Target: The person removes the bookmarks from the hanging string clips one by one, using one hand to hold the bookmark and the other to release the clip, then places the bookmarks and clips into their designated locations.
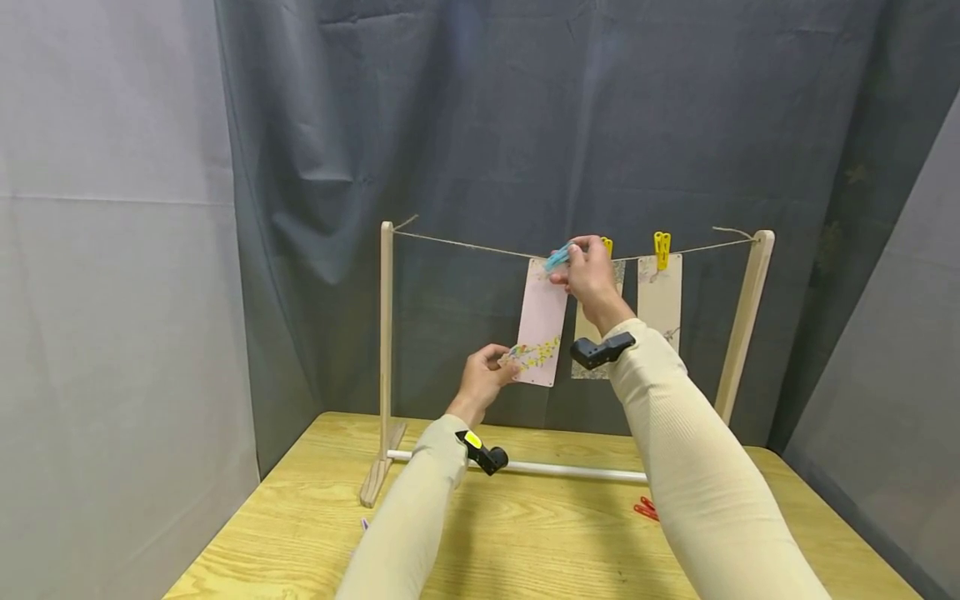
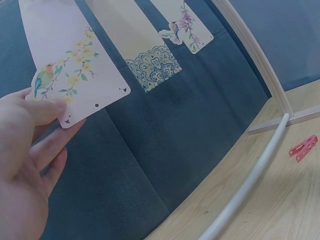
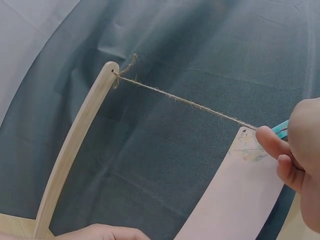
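Pinching going on with both hands, here's the rundown:

left hand (image 1: 486, 375): thumb and fingers pinch the bottom left corner of the pink card (image 1: 542, 321), roughly 7 o'clock on the card. The left wrist view shows a little bird and yellow flowers printed right by the thumb.

right hand (image 1: 588, 275): up at the card's top edge, about 1 o'clock from the left hand, fingers curled round a light blue clothespin (image 1: 558, 257) at the string. Can't tell if the pin's jaws are biting the card or not, the fingers cover that bit.

pink card: hangs at the twine line (image 1: 465, 243), top corner touching the string in the right wrist view, lower end tilted a touch toward the left hand.

neighbours: at 3 o'clock from the pink card, a cream card with blue lace pattern (image 2: 150, 55), mostly behind the right wrist in the head view, then a third card (image 1: 660, 296) under a yellow clothespin (image 1: 662, 248).

frame: wooden posts, left one (image 1: 386, 333) at 9 o'clock, with a white rod (image 1: 558, 472) along the bottom.

table (image 1: 300, 517): red clothespins (image 1: 646, 508) lying at 5 o'clock, well apart from both hands.
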Action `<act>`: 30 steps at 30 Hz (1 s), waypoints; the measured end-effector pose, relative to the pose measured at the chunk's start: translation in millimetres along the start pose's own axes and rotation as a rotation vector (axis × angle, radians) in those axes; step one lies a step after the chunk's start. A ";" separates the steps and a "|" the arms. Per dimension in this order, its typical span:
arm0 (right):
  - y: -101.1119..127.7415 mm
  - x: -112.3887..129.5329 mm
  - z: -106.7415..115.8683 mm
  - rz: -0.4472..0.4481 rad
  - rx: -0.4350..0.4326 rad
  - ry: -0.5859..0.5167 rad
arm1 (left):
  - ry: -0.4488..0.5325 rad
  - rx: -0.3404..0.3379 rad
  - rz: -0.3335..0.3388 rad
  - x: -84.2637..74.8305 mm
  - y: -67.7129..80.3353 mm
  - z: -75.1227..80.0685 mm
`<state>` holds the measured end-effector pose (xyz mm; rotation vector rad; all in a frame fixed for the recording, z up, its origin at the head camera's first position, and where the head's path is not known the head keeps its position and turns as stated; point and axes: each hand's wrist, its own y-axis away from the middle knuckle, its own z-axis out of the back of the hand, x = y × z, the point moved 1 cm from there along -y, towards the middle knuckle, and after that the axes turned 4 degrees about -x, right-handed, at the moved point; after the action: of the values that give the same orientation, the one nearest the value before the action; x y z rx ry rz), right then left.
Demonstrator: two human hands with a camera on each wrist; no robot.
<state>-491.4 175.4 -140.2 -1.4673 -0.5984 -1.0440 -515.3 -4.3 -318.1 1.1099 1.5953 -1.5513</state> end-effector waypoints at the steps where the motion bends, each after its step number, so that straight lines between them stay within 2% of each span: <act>1: -0.2 -0.1 0.0 -0.003 -0.002 -0.007 | 0.000 0.005 0.000 0.3 0.2 -0.4; 16: -1.1 -3.0 -2.2 -0.012 -0.066 -0.066 | 0.049 0.006 0.029 2.4 0.5 -3.1; 30: -3.3 -2.8 -2.7 -0.049 -0.134 -0.206 | 0.074 0.001 0.029 4.3 1.0 -3.6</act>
<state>-496.2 174.0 -141.2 -1.6985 -0.7250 -0.9931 -515.8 -0.2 -322.0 1.1980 1.6199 -1.5089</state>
